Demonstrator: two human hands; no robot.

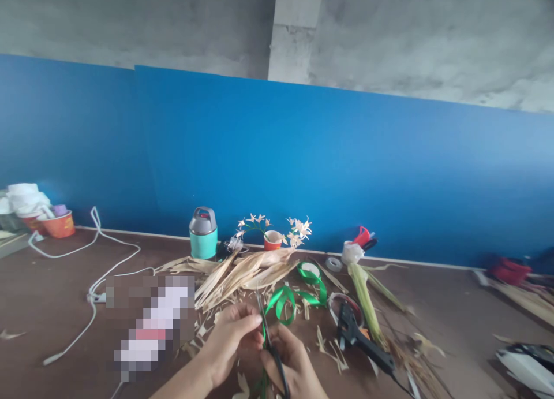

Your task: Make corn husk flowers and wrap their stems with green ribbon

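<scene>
My right hand [292,358] is closed on a pair of dark-handled scissors [265,318], whose blades point up and away from me. Beside them, my left hand [234,335] pinches with thumb and forefinger close to the blades. A narrow bit of green ribbon shows at its fingertips, partly hidden by the fingers. Just beyond my hands, loops of green ribbon [322,292] trail from a white-cored roll [310,269]. Dried corn husks [251,275] lie in a heap behind my left hand, with small husk scraps around.
A black glue gun [366,344] lies to the right, near a green-yellow husk stalk [366,304]. At the back stand a teal container [203,243], a paper cup [272,241] with husk flowers [298,230], and a white cup [352,253] of tools. White cable [115,266] crosses the left side.
</scene>
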